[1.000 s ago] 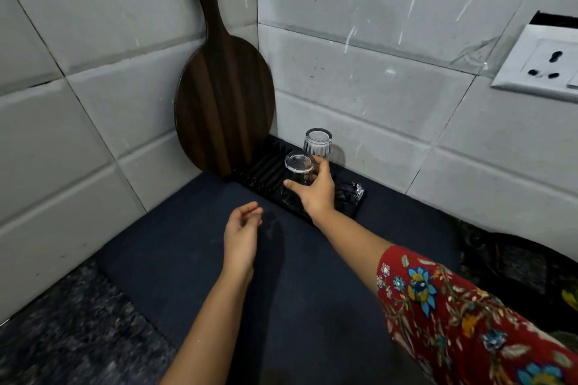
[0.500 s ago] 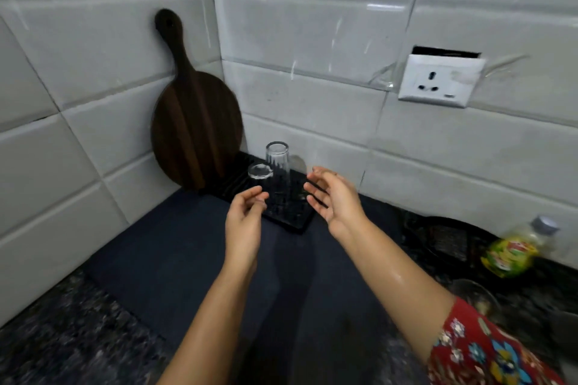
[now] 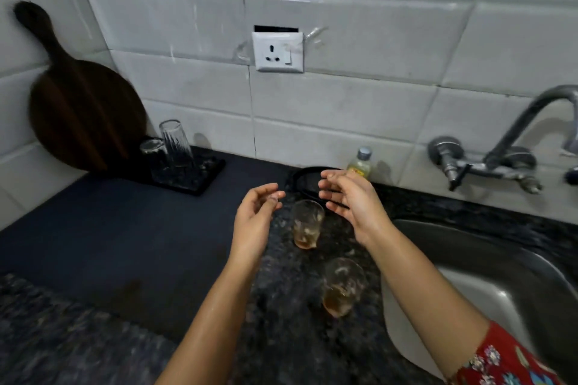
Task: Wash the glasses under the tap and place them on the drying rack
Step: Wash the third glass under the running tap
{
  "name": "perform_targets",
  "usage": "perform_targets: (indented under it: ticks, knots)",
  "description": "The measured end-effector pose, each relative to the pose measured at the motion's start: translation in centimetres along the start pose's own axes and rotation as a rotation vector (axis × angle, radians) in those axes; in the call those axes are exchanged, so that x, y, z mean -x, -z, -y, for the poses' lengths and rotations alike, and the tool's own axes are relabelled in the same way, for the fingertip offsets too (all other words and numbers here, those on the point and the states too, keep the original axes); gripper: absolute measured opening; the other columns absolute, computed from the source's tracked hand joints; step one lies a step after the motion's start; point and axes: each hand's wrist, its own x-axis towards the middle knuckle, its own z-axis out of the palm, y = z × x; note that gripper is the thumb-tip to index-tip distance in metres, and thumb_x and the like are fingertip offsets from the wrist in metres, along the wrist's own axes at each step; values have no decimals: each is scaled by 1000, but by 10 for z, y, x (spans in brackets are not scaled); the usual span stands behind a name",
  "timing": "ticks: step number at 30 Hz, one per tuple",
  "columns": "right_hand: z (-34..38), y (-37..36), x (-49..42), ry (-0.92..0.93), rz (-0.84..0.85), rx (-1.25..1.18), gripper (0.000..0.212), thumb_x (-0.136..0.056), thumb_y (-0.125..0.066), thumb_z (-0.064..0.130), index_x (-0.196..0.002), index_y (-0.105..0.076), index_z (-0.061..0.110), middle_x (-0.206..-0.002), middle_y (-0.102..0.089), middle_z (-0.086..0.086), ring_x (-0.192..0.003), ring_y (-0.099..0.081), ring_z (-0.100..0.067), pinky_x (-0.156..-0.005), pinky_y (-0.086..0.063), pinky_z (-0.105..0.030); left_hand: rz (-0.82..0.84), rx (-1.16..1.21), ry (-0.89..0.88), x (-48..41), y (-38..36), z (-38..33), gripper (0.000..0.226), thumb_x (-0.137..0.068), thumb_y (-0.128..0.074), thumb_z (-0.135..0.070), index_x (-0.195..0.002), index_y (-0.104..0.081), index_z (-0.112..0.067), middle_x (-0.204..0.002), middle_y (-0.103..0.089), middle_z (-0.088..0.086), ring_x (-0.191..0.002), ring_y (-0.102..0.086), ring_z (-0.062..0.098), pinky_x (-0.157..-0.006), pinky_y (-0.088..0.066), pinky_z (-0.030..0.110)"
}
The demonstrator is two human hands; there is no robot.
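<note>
Two clear glasses stand upside down on the black drying rack [image 3: 200, 183] at the back left: a tall ribbed glass [image 3: 175, 142] and a short glass [image 3: 152, 151] beside it. On the granite counter stand two dirty glasses with brown residue, one [image 3: 307, 223] between my hands and one [image 3: 341, 286] nearer to me. My left hand [image 3: 255, 219] and my right hand [image 3: 350, 200] hover open and empty above the farther dirty glass, fingers loosely curled. The tap [image 3: 513, 147] sticks out of the wall at right above the steel sink [image 3: 488, 287].
A dark wooden paddle board [image 3: 81, 109] leans on the tiled wall behind the rack. A small bottle [image 3: 359, 162] and a black round strainer [image 3: 305, 180] sit by the wall. A dark mat [image 3: 109, 228] covers the left counter. A wall socket [image 3: 278, 51] is above.
My right hand let go of the short glass on the rack and pulled back. The view swung right, bringing the dirty glasses, sink and tap into sight. Both hands now hover over a dirty glass.
</note>
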Motion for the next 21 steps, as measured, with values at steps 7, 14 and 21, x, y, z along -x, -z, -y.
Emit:
perform_targets:
  ticks: [7,14,21]
  knots:
    - [-82,88,36,36,314,713,68,-74,-77,37,-132,-45,21,-129,-51,0,-119,-49,-14,-99,-41,-28,-123,-69,105,86,-55,56,13,-95,-55,-15,-101,-61,-24,-109,-66,0,-105,-61,13,-93,-48,30]
    - [-132,96,50,136,324,719,69,-70,-80,32,-129,-43,25,-126,-59,4,-116,-56,-13,-94,-46,-29,-218,-140,102,117,-71,64,16,-96,-51,-12,-107,-59,-20,-107,-64,-5,-104,-61,8,-90,-47,26]
    - [-149,113,51,162,220,451,59,-73,-79,29,-118,-42,24,-120,-55,4,-114,-54,-10,-100,-46,-37,-156,-169,129,97,-73,68,15,-95,-53,-16,-102,-60,-27,-111,-64,-3,-106,-60,10,-96,-47,32]
